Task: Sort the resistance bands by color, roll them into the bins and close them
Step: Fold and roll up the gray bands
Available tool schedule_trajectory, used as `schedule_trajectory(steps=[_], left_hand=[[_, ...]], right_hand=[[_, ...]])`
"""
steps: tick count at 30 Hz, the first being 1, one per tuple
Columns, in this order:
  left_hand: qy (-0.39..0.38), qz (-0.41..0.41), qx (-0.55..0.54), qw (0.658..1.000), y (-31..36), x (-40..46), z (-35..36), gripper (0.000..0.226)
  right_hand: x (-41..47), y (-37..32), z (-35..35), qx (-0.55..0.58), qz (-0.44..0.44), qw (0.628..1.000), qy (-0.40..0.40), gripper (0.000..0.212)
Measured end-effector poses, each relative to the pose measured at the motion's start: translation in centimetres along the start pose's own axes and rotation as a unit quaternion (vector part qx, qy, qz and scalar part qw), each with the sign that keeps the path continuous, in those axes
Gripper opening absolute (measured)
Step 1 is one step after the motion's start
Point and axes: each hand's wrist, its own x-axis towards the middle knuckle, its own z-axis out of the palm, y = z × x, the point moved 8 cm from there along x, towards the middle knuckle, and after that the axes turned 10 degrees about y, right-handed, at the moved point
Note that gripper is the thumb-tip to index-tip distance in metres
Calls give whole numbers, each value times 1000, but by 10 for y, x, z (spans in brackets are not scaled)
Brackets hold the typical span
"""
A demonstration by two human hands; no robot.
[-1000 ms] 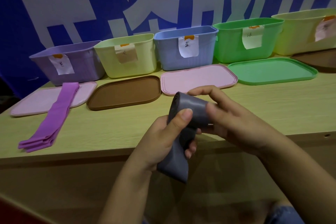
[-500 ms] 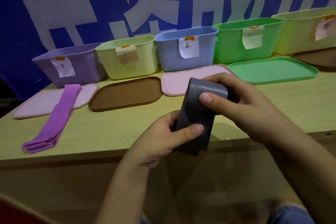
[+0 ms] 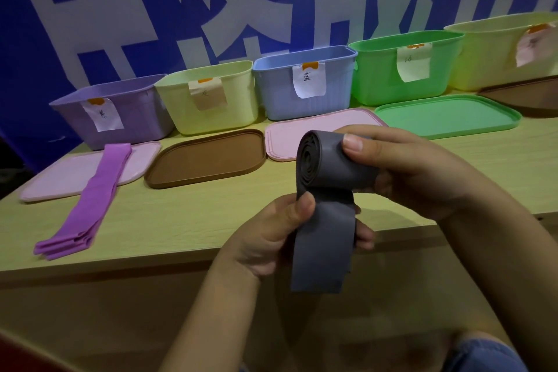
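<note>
The person is showing two bare forearms with no sleeves, a bare left hand [image 3: 271,238] and bare right hand [image 3: 422,172], short plain fingernails, and is wearing blue denim [image 3: 483,356] at the knee.

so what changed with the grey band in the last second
The grey band got rolled further: the coil in the right hand is thicker, and the tail gripped by the left hand is shorter. Both hands keep hold. The purple band, bins and lids stayed put.

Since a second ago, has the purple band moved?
No. The purple band lies where it did, its far end on the pink lid before the purple bin.
</note>
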Motion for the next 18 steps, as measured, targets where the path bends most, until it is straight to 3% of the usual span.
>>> schedule_trajectory(steps=[4,10,14,18], left_hand=[[-30,-3,0,1000,-3,0,3,40],[6,-35,-16,999,-17,2,-4,37],[49,-9,54,997,-20,1,-9,17],[29,7,60,998,-15,-2,-5,26]], right_hand=[[0,0,-2,5,7,1000,-10,18],[-1,3,-5,46,13,999,4,21],[1,9,-9,25,21,999,26,17],[3,14,-12,0,25,999,37,37]])
